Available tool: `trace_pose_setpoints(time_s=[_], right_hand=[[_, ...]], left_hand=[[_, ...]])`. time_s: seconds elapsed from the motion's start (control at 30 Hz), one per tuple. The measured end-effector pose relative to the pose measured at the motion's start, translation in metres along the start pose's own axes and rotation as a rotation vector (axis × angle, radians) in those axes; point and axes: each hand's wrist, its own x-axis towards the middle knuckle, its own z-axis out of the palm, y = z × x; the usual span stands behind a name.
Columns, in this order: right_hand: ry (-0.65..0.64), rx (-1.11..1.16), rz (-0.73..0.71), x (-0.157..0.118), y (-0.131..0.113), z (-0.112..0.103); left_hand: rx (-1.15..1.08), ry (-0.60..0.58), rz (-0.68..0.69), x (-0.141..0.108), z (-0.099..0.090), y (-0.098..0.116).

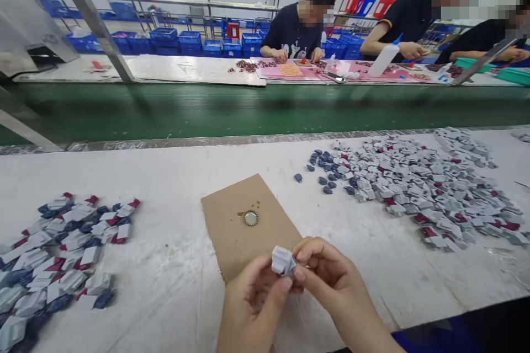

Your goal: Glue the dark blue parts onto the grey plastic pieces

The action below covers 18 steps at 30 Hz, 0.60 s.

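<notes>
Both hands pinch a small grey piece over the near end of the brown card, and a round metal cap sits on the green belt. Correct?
Not quite. The cap sits on the card, not the belt, as the head view shows. Both the left hand and right hand do pinch the grey piece.

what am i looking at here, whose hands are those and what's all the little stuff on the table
There is one picture, taken by a camera on a person's head, looking down at their own bare hands. The left hand and right hand together pinch a small grey-white piece. Below lies a brown cardboard sheet with a small round cap on it. On the white table, a pile of similar pieces lies at the left and a bigger heap at the right. Beyond a green conveyor belt, other people work at a second table.
</notes>
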Motion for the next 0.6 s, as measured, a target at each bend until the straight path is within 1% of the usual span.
trace_pose_setpoints(time_s=[0.03, 0.07, 0.1, 0.13, 0.2, 0.23, 0.27, 0.3, 0.37, 0.4, 0.5, 0.53, 0.6], right_hand=[[-0.034, -0.079, -0.017, 0.001, 0.000, -0.002], [-0.027, -0.201, -0.058, 0.006, -0.002, -0.008], [0.033, -0.360, -0.119, 0.014, -0.003, -0.019], [0.130, -0.551, -0.188, 0.024, -0.004, -0.032], [0.420, -0.966, -0.317, 0.050, -0.006, -0.062], [0.448, -1.163, -0.292, 0.063, -0.006, -0.076], [0.408, -1.298, -0.240, 0.076, -0.005, -0.089], [0.343, -1.378, -0.197, 0.087, -0.003, -0.099], [0.233, -1.448, -0.126, 0.102, 0.001, -0.112], [0.212, -1.460, -0.108, 0.107, 0.003, -0.115], [0.225, -1.508, -0.037, 0.114, 0.002, -0.122], [0.227, -1.521, -0.012, 0.115, -0.001, -0.124], [0.206, -1.530, 0.015, 0.115, -0.009, -0.125]], left_hand=[[-0.026, -0.011, -0.027, 0.002, 0.005, 0.000], [-0.054, 0.007, -0.053, 0.003, 0.006, 0.001], [-0.082, 0.040, -0.070, 0.004, 0.003, 0.001], [-0.109, 0.080, -0.081, 0.004, -0.003, 0.002], [-0.141, 0.150, -0.098, 0.004, -0.017, 0.002], [-0.144, 0.177, -0.103, 0.004, -0.024, 0.001], [-0.144, 0.197, -0.104, 0.004, -0.031, 0.001], [-0.143, 0.212, -0.102, 0.003, -0.037, 0.001], [-0.137, 0.247, -0.081, 0.002, -0.048, 0.000], [-0.140, 0.275, -0.061, 0.002, -0.055, 0.001], [-0.150, 0.377, -0.006, 0.004, -0.074, 0.001], [-0.158, 0.396, -0.001, 0.005, -0.081, 0.000], [-0.172, 0.394, -0.018, 0.007, -0.091, -0.002]])
